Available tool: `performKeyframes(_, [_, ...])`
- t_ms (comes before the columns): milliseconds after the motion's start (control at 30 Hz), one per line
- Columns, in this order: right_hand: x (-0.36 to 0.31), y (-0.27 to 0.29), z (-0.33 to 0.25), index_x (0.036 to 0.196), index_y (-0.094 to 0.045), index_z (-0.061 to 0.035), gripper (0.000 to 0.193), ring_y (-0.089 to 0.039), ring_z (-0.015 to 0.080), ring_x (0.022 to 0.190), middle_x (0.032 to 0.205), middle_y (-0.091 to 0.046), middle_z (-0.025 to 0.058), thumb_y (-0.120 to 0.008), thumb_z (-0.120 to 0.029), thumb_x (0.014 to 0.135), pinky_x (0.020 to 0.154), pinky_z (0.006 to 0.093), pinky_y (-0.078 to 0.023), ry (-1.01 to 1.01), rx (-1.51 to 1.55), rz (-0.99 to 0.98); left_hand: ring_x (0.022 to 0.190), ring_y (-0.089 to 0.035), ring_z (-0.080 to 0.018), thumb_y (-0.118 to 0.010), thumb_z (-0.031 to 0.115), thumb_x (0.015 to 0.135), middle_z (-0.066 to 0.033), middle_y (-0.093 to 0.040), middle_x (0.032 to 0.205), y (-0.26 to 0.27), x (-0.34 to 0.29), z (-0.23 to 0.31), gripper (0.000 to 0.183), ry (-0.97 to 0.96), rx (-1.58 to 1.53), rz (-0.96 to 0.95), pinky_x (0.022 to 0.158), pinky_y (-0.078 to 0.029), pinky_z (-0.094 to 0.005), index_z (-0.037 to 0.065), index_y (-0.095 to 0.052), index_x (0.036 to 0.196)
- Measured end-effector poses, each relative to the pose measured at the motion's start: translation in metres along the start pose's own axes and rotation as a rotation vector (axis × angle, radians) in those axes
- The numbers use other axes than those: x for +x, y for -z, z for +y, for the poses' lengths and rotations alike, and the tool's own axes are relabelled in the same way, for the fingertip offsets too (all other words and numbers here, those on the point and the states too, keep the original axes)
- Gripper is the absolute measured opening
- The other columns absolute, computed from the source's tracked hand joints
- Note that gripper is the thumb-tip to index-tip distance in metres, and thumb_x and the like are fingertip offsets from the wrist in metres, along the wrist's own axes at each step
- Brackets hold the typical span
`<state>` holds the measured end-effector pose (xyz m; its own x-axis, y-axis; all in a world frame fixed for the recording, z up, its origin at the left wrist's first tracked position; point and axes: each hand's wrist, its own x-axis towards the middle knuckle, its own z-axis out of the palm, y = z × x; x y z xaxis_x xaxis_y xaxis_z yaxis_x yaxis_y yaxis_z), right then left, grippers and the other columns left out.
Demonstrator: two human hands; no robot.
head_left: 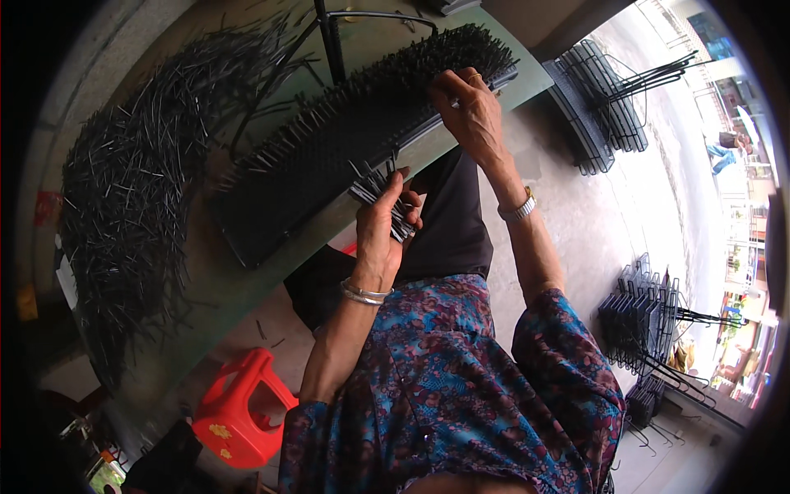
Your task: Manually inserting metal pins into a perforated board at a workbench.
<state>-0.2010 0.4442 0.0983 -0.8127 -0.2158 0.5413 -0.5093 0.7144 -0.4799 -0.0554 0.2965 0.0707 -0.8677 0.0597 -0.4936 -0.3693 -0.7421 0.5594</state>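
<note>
My left hand (380,235) is closed around a bundle of short dark rods (401,221), their ends sticking out past the thumb and fingers. It is just in front of the near edge of a long black board (288,193) full of small holes. Many short black rods (395,70) stand upright in the board's far side and right end. Over that right end, my right hand (473,119) is bent downward with its fingers drawn together; whatever is between the fingertips is hidden.
A large heap of loose black rods (132,181) covers the left of the green table (300,257). Behind the board rises a black metal frame (329,41). A red plastic stool (247,428) stands at lower left. Black wire racks (597,103) are on the floor at right.
</note>
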Motion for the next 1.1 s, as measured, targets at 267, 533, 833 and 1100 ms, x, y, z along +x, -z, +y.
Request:
performKeyframes(267, [0.01,0.005,0.005,0.092,-0.065,-0.0122,0.009,-0.059,0.0236,0.076,0.086,-0.056,0.0068,-0.066,-0.017,0.085,0.066,0.0349,-0.047,0.118,-0.074,-0.095,0.06,-0.058,-0.0104,-0.065,0.03,0.092,-0.0046,-0.064,0.075,-0.003,-0.004,-0.001,0.031,-0.03,0.048,0.002,0.05,-0.047,-0.024,0.005,-0.067,0.111])
performKeyframes(533, [-0.005,0.001,0.001,0.096,-0.069,-0.0123,0.011,-0.06,0.026,0.078,0.088,-0.059,0.0076,-0.066,-0.018,0.087,0.065,0.0362,-0.048,0.085,-0.033,0.011,0.062,-0.059,-0.0108,-0.067,0.033,0.09,-0.0043,-0.064,0.076,-0.003,-0.011,-0.004,0.031,-0.006,0.041,0.023,0.052,-0.047,-0.025,0.007,-0.069,0.107])
performKeyframes(833, [-0.015,0.017,-0.018,0.102,-0.071,-0.0077,0.019,-0.062,0.0233,0.079,0.089,-0.061,0.0098,-0.065,-0.021,0.09,0.066,0.0328,-0.048,-0.106,0.06,-0.068,0.061,-0.06,-0.0118,-0.068,0.031,0.089,-0.0048,-0.065,0.077,-0.009,-0.004,0.002,0.03,-0.045,0.061,-0.015,0.05,-0.046,-0.0254,0.005,-0.068,0.104])
performKeyframes(1100, [-0.048,0.029,-0.043,0.095,-0.065,0.0013,0.02,-0.064,0.0316,0.083,0.086,-0.064,0.0177,-0.065,-0.016,0.085,0.073,0.0385,-0.051,-0.198,0.597,-0.438,0.052,-0.056,-0.0108,-0.069,0.021,0.089,-0.0056,-0.066,0.075,-0.013,-0.008,0.0,0.018,0.045,0.104,0.1,0.043,-0.042,-0.0231,0.003,-0.065,0.092])
